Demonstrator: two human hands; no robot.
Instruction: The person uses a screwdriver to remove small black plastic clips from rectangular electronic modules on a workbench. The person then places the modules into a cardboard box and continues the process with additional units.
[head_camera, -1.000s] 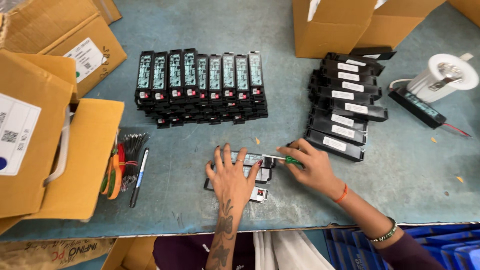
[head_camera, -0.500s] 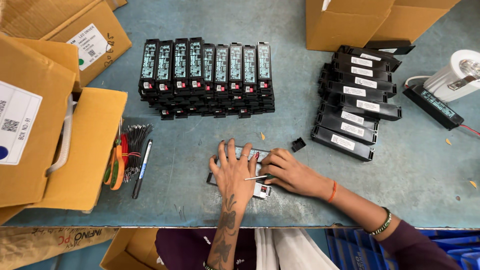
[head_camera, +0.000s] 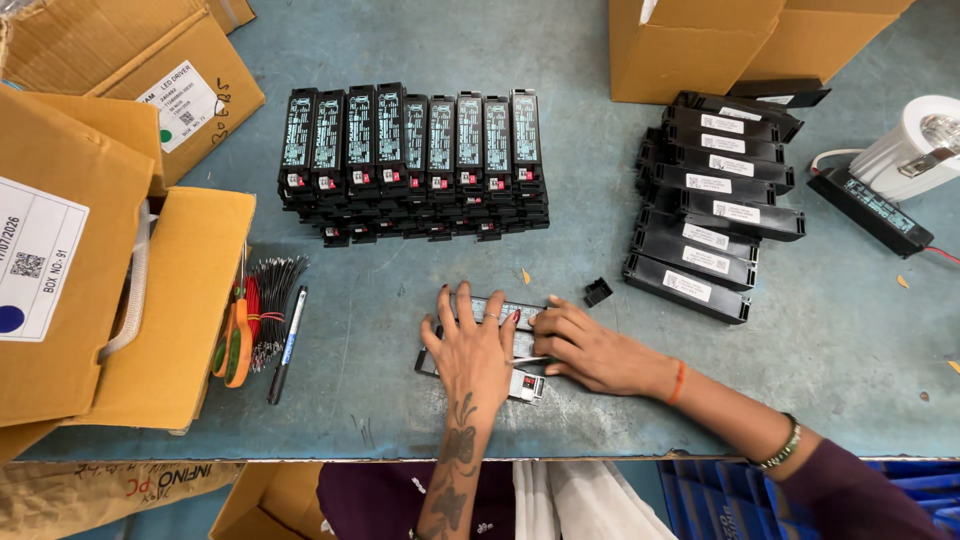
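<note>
Both of my hands rest on one long black box (head_camera: 500, 312) that lies flat on the blue-grey table (head_camera: 400, 240), near me in the middle. My left hand (head_camera: 478, 345) lies open and flat on top to hold it down. My right hand (head_camera: 590, 352) is curled at the box's right side; I cannot tell what its fingers pinch. To do this well, I think I should press down firmly so the box does not slide. Rows of black boxes (head_camera: 415, 160) stand further away.
</note>
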